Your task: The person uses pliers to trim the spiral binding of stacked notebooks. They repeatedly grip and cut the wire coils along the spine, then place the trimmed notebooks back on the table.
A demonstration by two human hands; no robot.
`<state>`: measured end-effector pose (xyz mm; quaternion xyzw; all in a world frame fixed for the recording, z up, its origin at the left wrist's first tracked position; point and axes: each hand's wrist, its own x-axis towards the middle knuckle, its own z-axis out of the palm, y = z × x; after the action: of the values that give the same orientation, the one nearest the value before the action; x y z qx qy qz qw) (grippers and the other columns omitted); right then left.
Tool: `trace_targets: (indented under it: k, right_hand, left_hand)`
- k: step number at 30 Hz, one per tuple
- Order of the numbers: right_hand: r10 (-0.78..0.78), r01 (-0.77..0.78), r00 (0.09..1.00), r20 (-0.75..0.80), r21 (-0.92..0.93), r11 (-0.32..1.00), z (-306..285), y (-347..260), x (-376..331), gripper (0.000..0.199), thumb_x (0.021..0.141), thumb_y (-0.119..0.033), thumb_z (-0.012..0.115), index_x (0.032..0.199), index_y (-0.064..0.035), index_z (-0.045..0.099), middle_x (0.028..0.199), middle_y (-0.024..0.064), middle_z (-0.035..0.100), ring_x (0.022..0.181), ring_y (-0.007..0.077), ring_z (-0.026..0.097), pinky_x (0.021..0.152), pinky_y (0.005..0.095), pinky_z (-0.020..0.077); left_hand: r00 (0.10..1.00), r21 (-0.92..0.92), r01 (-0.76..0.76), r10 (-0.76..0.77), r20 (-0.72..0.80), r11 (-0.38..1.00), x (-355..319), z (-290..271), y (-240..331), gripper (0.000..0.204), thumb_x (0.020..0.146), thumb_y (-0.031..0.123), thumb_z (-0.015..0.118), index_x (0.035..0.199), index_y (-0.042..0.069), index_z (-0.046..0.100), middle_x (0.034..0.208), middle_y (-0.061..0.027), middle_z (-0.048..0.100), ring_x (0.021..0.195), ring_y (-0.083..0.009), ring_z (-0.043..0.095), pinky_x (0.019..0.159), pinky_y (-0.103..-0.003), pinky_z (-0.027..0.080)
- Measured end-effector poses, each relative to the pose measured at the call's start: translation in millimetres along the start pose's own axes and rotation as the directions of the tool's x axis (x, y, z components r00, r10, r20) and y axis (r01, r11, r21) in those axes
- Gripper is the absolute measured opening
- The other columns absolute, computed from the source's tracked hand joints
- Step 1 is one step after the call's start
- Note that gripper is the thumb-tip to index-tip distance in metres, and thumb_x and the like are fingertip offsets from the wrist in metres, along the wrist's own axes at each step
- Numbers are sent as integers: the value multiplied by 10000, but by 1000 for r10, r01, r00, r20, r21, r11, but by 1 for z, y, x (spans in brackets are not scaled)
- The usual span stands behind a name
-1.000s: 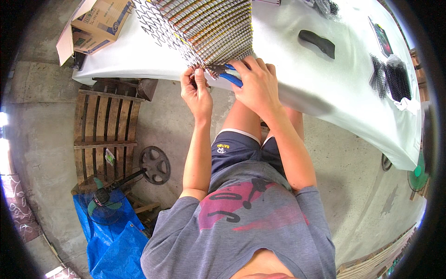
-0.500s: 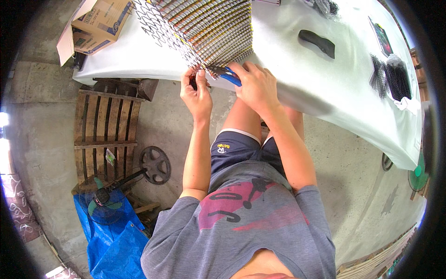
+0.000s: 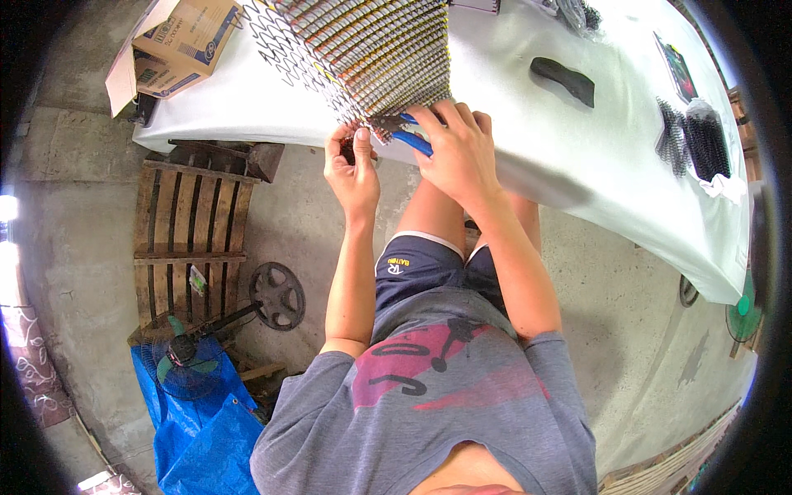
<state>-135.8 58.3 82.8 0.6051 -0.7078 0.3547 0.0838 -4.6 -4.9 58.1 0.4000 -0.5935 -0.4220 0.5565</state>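
Observation:
A box-like piece of linked wire coils [image 3: 379,62], in silver, orange, red and yellow rows, stands at the table's near edge with one corner toward me. At its lower corner my left hand [image 3: 355,173] pinches a small dark reddish bit of the wire mesh, mostly hidden by the fingers. My right hand [image 3: 458,153] grips blue-handled pliers [image 3: 412,142], whose handles are spread apart. The pliers' jaws are against or close to the mesh's bottom corner; what lies between them is too small to make out.
On the white-covered table [image 3: 511,124] lie a black sole-shaped piece [image 3: 563,80], a phone [image 3: 675,66] and black coils [image 3: 705,140]. A cardboard box [image 3: 186,41] stands far left. Below are a wooden pallet [image 3: 194,214], a fan [image 3: 186,359] and a blue tarp [image 3: 202,445].
The pliers' blue handles have spread wider in my right hand. My left hand has shifted slightly down and right, still pinching near the corner.

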Motion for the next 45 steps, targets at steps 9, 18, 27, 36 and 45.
trace_targets:
  k: [9,18,27,36,45]
  right_hand:
    - [95,-112,987,129,130,985,1,2,-1,375,683,-98,682,1042,-188,622,810,62,622,705,287,643,639,412,521]
    - [93,-109,977,190,79,991,-3,0,3,407,678,-87,681,1065,-200,628,800,67,623,704,295,645,633,409,527]
    - [-11,12,1000,-29,22,1000,-5,3,-1,442,616,-124,745,1030,-191,607,892,23,581,891,227,590,750,398,431]
    - [-14,14,997,-77,-11,1000,-12,1,2,508,594,-137,768,1068,-188,593,947,23,566,916,206,567,833,415,372]
    - [30,-29,999,46,-8,1000,-15,-7,7,440,639,-108,719,1062,-184,623,914,19,589,851,222,593,734,391,434]
  left_hand:
    - [999,-104,-33,32,-16,994,0,3,-4,201,925,158,582,1025,-13,549,894,-38,594,687,-64,529,617,-207,451]
    - [995,-78,-88,84,-51,993,-4,3,-4,188,918,161,594,996,-3,544,795,-24,582,646,-71,530,581,-206,438]
    - [946,-621,322,-265,185,715,-5,-18,1,175,922,141,544,1047,19,540,879,-44,575,741,-101,524,655,-236,464]
    - [907,-641,422,-311,286,642,-2,-12,16,385,905,128,536,1262,9,457,883,-32,568,721,-81,519,608,-185,440]
    - [959,-479,283,-227,173,831,3,-7,19,267,934,109,538,1164,-25,536,903,-7,570,711,-55,495,621,-189,420]
